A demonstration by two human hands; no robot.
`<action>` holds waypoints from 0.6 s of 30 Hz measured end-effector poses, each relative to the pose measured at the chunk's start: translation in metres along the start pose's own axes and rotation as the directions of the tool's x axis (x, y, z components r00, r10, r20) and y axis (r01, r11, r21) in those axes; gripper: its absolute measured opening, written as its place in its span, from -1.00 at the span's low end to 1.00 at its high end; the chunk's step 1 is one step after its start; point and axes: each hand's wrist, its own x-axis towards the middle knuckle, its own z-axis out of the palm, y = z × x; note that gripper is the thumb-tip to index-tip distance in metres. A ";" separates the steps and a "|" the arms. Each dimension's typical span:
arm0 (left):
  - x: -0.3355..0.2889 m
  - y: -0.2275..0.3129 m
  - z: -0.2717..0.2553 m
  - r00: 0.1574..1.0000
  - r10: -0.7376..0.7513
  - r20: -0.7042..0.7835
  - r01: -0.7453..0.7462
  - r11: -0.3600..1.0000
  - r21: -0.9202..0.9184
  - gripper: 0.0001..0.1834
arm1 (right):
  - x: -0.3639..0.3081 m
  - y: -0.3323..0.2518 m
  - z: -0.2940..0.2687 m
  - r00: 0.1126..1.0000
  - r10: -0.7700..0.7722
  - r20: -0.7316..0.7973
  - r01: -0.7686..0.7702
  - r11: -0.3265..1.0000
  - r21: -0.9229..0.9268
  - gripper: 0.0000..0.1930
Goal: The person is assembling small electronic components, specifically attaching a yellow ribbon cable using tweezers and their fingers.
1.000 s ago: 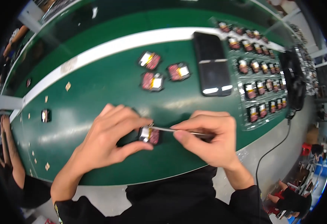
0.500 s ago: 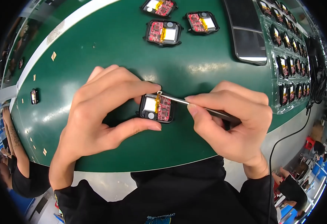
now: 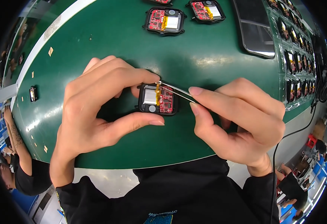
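Note:
Below the middle of the head view lies an open smartwatch case (image 3: 157, 112), black, with a silver battery (image 3: 150, 95), yellow tape and a red circuit board (image 3: 167, 98). My left hand (image 3: 96, 108) curves around the case. Its index fingertip rests at the top edge, and the thumb lies along the lower edge. My right hand (image 3: 242, 119) pinches metal tweezers (image 3: 178, 91) between thumb and index finger. Their prongs stand slightly apart. The tweezer tips meet the top of the yellow strip, beside my left index fingertip, at a small whitish piece too small to name.
Similar open watch cases (image 3: 164, 33) lie at the far side of the green table (image 3: 133, 149). A dark phone-like slab (image 3: 258, 41) is at the far right, next to clear plastic trays (image 3: 288, 106) of watch cases. A small dark part (image 3: 33, 93) sits far left. A black cable (image 3: 303, 128) hangs at right.
The tweezer prongs, together before, are now spread apart. My right hand has shifted slightly right and its fingers have loosened. The view has moved a little; the left hand still surrounds the case.

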 end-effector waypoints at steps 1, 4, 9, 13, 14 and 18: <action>0.000 0.000 0.000 1.000 0.000 0.003 0.000 1.000 -0.001 -0.29 | 0.000 0.000 0.001 1.000 -0.020 -0.004 0.020 1.000 -0.001 -0.66; 0.002 0.000 -0.003 1.000 0.000 0.023 0.001 1.000 -0.002 -0.28 | 0.000 0.001 0.001 1.000 -0.030 -0.001 0.030 1.000 0.006 -0.68; 0.003 -0.012 -0.013 0.993 0.042 0.106 -0.034 0.996 -0.080 -0.22 | 0.003 -0.001 -0.006 0.997 0.008 0.078 -0.011 0.999 0.039 -0.73; 0.003 -0.020 -0.011 0.990 0.107 0.094 -0.093 0.986 -0.139 -0.20 | 0.004 -0.002 -0.009 0.989 0.067 0.132 -0.079 0.993 0.084 -0.75; 0.004 -0.020 -0.011 0.989 0.110 0.097 -0.095 0.985 -0.146 -0.20 | 0.004 -0.003 -0.010 0.986 0.083 0.144 -0.096 0.992 0.083 -0.76; 0.006 -0.022 -0.012 0.982 0.151 0.112 -0.137 0.983 -0.126 -0.19 | 0.003 0.000 -0.009 0.987 0.078 0.142 -0.094 0.990 0.107 -0.76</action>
